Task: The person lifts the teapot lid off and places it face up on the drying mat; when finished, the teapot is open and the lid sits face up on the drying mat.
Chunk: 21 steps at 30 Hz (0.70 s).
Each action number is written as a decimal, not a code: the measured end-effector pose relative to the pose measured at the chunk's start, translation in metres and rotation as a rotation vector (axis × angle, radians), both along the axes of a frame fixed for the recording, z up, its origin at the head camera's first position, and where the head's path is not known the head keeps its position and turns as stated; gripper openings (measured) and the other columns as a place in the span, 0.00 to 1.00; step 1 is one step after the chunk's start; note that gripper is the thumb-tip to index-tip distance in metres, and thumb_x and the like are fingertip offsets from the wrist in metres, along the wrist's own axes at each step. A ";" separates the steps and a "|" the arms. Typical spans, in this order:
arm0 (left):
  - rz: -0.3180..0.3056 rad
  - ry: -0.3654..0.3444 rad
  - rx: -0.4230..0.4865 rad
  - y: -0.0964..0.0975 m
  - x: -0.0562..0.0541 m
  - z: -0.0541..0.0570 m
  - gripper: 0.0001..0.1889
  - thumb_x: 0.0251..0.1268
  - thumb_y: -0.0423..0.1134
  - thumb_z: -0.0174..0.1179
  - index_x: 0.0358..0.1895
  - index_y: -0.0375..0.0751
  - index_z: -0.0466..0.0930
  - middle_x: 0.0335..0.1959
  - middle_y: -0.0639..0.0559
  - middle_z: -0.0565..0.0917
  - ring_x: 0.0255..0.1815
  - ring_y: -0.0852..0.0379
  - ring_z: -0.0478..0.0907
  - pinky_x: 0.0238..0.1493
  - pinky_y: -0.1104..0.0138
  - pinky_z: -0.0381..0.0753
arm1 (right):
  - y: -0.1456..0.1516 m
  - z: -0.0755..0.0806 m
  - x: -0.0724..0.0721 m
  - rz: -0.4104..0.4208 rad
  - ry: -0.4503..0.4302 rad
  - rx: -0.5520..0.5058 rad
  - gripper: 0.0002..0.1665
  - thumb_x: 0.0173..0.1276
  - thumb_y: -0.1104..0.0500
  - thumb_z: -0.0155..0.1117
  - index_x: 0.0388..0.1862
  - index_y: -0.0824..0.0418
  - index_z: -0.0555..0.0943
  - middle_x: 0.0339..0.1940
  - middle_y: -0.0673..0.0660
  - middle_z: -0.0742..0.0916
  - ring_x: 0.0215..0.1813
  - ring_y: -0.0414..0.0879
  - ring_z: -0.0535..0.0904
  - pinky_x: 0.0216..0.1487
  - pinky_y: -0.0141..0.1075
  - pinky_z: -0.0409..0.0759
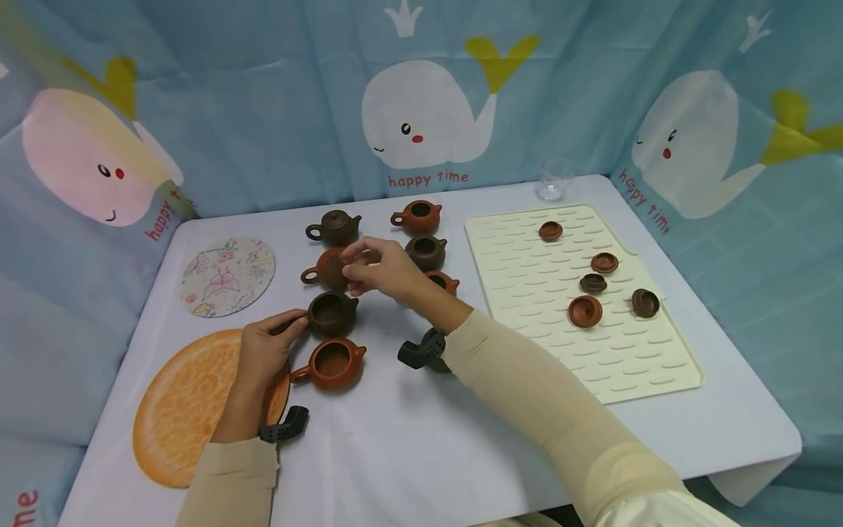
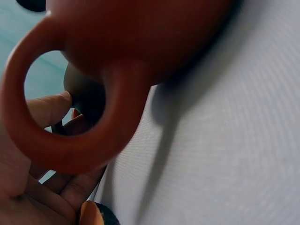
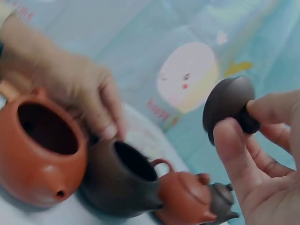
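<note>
My left hand [image 1: 266, 348] pinches the handle side of an open dark-brown teapot [image 1: 332, 315]; the handle is mostly hidden by the fingers. In the right wrist view, my right hand [image 3: 267, 154] pinches a dark lid [image 3: 229, 101] by its knob, held in the air apart from the pots. From the head view, that hand is above and behind the dark teapot, in front of a red-brown teapot [image 1: 318, 272]. Nearest the left wrist stands an open red-brown teapot [image 1: 342, 373], whose ring handle [image 2: 75, 154] fills much of the left wrist view.
A lidded dark teapot [image 1: 336, 228] stands at the back. Right of it are open teapots, red [image 1: 424, 222] and dark [image 1: 431, 258]. Several lids, one red [image 1: 585, 312], lie on a cream mat [image 1: 533, 351]. Left are a floral mat [image 1: 197, 293] and an orange mat [image 1: 178, 410].
</note>
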<state>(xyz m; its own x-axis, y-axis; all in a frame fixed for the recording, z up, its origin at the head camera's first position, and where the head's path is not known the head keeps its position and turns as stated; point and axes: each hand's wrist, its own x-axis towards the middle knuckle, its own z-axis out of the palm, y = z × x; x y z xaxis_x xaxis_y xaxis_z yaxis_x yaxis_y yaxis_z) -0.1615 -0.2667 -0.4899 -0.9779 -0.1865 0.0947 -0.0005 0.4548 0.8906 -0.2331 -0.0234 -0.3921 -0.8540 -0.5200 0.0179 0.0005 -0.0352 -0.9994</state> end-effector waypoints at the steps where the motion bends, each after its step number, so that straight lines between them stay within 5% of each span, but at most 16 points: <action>1: 0.001 -0.001 0.000 0.000 0.000 0.000 0.17 0.64 0.46 0.65 0.49 0.38 0.86 0.46 0.46 0.85 0.48 0.65 0.78 0.48 0.76 0.74 | 0.005 0.003 0.001 -0.006 -0.056 -0.069 0.17 0.67 0.70 0.62 0.53 0.63 0.77 0.37 0.64 0.82 0.35 0.54 0.83 0.40 0.45 0.83; 7: 0.012 -0.018 -0.020 0.001 0.001 -0.001 0.18 0.65 0.47 0.64 0.50 0.39 0.85 0.47 0.47 0.85 0.50 0.63 0.77 0.50 0.74 0.74 | 0.033 0.015 0.009 0.032 -0.226 -0.367 0.32 0.64 0.77 0.52 0.67 0.61 0.71 0.32 0.62 0.79 0.33 0.52 0.81 0.44 0.44 0.82; 13: 0.021 -0.011 -0.024 0.001 0.000 0.000 0.17 0.64 0.46 0.65 0.50 0.38 0.85 0.46 0.48 0.85 0.49 0.65 0.77 0.49 0.76 0.73 | 0.057 0.015 0.017 0.098 -0.279 -0.559 0.24 0.63 0.77 0.44 0.52 0.60 0.76 0.41 0.64 0.78 0.38 0.52 0.80 0.43 0.38 0.82; 18: 0.021 -0.015 -0.025 0.001 0.001 0.000 0.17 0.65 0.45 0.64 0.50 0.37 0.85 0.45 0.48 0.85 0.48 0.67 0.77 0.48 0.77 0.74 | 0.072 0.010 0.019 0.121 -0.278 -0.636 0.20 0.56 0.72 0.52 0.47 0.58 0.74 0.45 0.64 0.76 0.40 0.54 0.80 0.42 0.36 0.81; 21: 0.016 -0.015 -0.019 0.002 0.001 -0.001 0.17 0.66 0.45 0.63 0.51 0.37 0.85 0.45 0.48 0.85 0.48 0.67 0.77 0.47 0.78 0.74 | 0.081 0.008 0.020 0.119 -0.247 -0.636 0.18 0.57 0.66 0.67 0.45 0.58 0.73 0.49 0.64 0.72 0.41 0.53 0.78 0.41 0.37 0.81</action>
